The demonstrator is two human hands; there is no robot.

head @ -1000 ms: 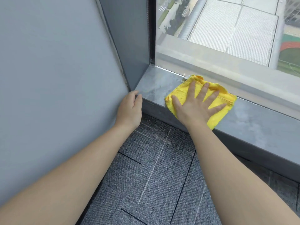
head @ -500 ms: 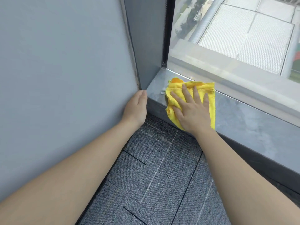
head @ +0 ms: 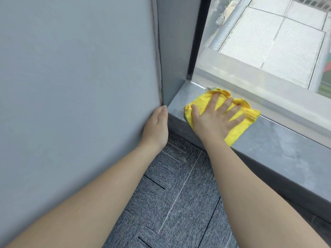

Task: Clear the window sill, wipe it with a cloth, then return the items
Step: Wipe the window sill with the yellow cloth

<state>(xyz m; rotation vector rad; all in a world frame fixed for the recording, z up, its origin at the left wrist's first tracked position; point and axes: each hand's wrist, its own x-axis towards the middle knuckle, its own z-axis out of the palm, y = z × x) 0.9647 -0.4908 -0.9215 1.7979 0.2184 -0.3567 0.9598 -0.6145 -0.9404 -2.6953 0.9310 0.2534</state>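
A yellow cloth [head: 234, 136] lies on the grey stone window sill [head: 279, 149], near the sill's left end. My right hand [head: 215, 116] presses flat on the cloth with its fingers spread and straight. The cloth's far edge reaches the bottom of the window glass. My left hand [head: 157, 127] rests flat against the grey wall, just left of the sill's front corner, and holds nothing. No items stand on the visible part of the sill.
A grey wall [head: 80, 86] fills the left side and meets a grey side panel [head: 174, 51] at the sill's left end. Window glass [head: 268, 42] rises behind the sill. Grey carpet tiles [head: 179, 203] cover the floor below.
My right hand has spread its fingers again and slid the cloth along the left end of the sill, first toward the corner, then slightly back right. My left hand stays on the wall.
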